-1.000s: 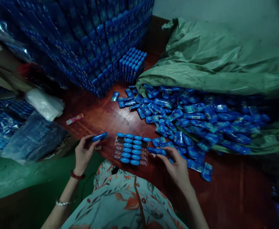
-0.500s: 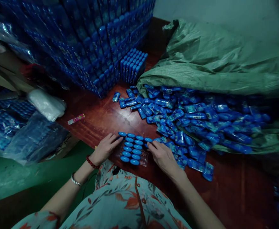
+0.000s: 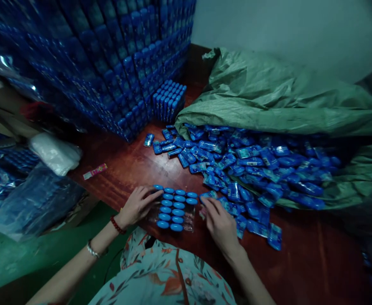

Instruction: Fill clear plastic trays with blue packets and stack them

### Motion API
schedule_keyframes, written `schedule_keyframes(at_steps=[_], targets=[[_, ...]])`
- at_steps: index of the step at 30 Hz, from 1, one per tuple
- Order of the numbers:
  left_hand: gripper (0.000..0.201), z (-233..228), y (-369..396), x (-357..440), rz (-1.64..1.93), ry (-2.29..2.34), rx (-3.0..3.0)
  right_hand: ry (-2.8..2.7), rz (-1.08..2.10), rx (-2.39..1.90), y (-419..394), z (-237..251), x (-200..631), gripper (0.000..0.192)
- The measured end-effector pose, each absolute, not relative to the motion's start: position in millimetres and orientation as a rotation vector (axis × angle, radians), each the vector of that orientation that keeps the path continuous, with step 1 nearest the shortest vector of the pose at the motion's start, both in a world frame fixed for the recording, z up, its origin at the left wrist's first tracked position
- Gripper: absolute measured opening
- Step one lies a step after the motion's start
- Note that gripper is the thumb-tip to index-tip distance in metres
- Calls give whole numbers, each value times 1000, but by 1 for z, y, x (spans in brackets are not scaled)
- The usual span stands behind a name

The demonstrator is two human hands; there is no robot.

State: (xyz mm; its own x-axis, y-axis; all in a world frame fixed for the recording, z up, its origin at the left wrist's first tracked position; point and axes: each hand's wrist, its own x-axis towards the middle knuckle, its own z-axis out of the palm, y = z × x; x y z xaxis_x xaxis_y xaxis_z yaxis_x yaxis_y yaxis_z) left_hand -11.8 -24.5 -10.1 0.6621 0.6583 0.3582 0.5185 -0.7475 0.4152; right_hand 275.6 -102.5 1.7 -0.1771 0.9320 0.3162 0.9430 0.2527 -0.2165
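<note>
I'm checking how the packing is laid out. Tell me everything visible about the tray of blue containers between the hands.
The tray looks like clear plastic, lying flat near the wooden table's front edge. Blue oval-topped containers stand upright in it in rows; the right column looks mostly unfilled. The left hand touches its left side; the right hand rests beside its right side.

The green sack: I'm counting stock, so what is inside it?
Loose blue packets spill from the green sack mouth onto the table. How many more lie deeper inside cannot be seen; the sack's cloth covers them.
</note>
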Motion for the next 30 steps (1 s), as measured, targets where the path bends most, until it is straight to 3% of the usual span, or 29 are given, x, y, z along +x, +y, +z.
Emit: schedule_keyframes(at_steps=[4,6,9,13,22,26,30], targets=[[24,-10,23,-3,1103,1256,2237,-2429,82,-1927,-88,-1,300,49],[24,-13,65,6,1108,1470,2122,-2592,102,-2006,-77,-1,299,54],[43,-18,125,22,690,1738,2145,-2703,159,-2015,-65,1,291,53],[59,-21,164,38,172,1730,2246,-2663,282,-1919,-62,2,295,47],[48,-34,105,26,98,1655,2433,-1636,598,-1792,-123,-2,294,27],[43,-42,68,-3,292,1606,2485,-1638,562,-1579,-131,-7,267,16],[31,-32,27,-35,661,1587,2301,-1804,395,-1512,-120,-18,259,24]])
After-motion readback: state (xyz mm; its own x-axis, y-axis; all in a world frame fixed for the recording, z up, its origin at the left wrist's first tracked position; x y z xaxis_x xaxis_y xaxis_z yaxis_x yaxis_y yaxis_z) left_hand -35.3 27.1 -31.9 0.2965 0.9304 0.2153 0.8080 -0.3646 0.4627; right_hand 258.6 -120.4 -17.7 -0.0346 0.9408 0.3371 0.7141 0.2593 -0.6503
